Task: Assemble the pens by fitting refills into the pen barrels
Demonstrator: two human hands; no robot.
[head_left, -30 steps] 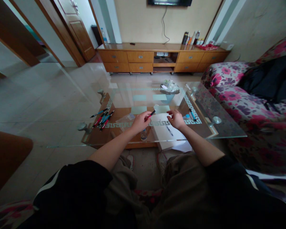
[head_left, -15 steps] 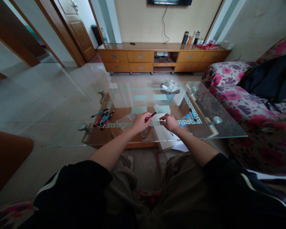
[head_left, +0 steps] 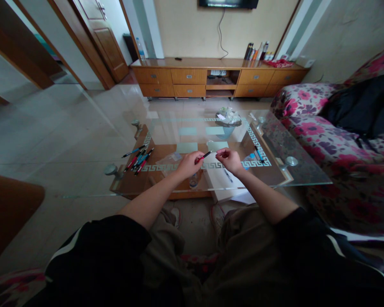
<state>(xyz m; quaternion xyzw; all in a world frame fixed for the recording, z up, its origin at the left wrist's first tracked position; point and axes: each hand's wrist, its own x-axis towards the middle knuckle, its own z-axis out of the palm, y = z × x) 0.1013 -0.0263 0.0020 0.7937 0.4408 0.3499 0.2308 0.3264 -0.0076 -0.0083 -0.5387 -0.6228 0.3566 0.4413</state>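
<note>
The pen point(head_left: 207, 154), judged light, stiff and best gripped mid-barrel, is pinched in the left hand point(head_left: 190, 163) above the glass table point(head_left: 307, 177); whether anything is held in the curled right hand point(head_left: 230, 160) cannot be told.

Left grip point(head_left: 190, 164) holds a pen point(head_left: 207, 154); right grip point(head_left: 231, 161) hovers near.

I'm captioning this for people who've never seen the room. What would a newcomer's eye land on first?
Probably the left hand, holding a red-and-black pen over the glass table, the pen pointing toward the right hand. Next would come the heap of pens on the table's left part and the pink-flowered sofa at the picture's right.
</note>
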